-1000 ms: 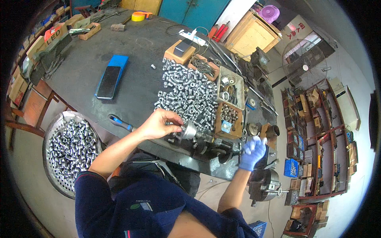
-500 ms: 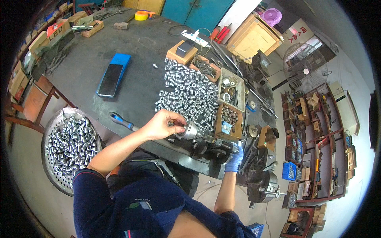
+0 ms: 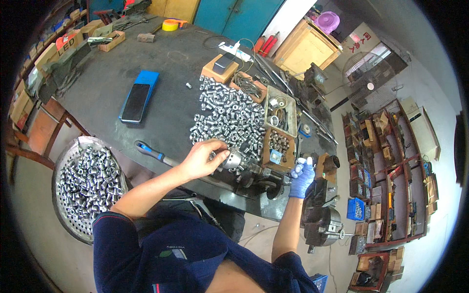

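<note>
My left hand (image 3: 207, 157) is at the left end of a silver drill chuck (image 3: 233, 160), with thumb and fingers curled together. Whatever lies between those fingertips is hidden. The chuck sits on a dark bench spindle (image 3: 259, 172) at the table's near edge, with a round dark wheel (image 3: 274, 189) below its right end. My right hand (image 3: 303, 179), in a blue glove, is raised just right of the spindle. Its fingers are curled in, and I cannot make out what they hold, if anything. Behind the chuck spreads a heap of short silver metal fittings (image 3: 227, 115).
A perforated metal pan (image 3: 63, 211) full of similar fittings stands at left. On the table (image 3: 171, 53) lie a blue-handled tool (image 3: 149, 150) and a phone on a blue box (image 3: 139, 100). Small parts boxes (image 3: 281, 149) stand behind the spindle; a vise (image 3: 324, 225) is at right.
My right hand has moved right and up, away from the spindle's right end. My left hand stays at the chuck, its fingers slightly shifted. The view has shifted a little.
</note>
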`<state>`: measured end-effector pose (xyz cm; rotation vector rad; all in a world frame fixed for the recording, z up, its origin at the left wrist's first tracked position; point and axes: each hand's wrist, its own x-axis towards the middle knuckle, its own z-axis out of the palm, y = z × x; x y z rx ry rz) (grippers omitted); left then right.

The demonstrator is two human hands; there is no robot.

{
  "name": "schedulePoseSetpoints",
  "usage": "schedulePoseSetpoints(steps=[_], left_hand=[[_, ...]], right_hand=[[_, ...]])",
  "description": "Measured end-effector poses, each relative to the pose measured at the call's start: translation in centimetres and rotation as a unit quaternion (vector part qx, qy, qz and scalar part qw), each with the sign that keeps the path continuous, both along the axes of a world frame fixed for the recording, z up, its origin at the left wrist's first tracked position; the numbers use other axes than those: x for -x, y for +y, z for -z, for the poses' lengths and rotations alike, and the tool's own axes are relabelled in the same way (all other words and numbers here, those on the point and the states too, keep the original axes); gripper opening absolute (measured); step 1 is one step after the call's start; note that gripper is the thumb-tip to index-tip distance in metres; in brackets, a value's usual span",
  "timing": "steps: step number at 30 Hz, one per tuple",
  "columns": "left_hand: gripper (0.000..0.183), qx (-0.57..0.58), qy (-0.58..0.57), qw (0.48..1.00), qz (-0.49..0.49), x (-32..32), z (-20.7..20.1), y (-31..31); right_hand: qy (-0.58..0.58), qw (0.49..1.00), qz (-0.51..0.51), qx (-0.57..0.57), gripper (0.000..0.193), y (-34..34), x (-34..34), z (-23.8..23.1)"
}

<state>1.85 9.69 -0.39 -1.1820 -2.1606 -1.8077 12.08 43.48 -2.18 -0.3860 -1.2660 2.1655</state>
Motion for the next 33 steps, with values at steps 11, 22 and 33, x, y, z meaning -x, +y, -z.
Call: schedulePoseSetpoints(steps=[11, 22, 33], left_hand=[[0.042, 0.066, -0.058, 0.993, -0.074, -0.1, 1.8, 2.1], [0.056, 0.088, -0.208, 0.974, 0.020, -0.5, 0.0, 0.3], [0.052, 0.092, -0.296, 0.948, 0.074, 0.7, -0.4, -0.2]], right_hand=[[0.103, 0.994, 0.038, -0.002, 0.028, -1.2, -2.2, -1.3], [0.036, 0.993, -0.019, 0.112, 0.037, -4.3, -10.0, 4.8], [-0.033, 0.997, 0.062, 0.014, 0.028, 0.5, 0.3, 2.2]])
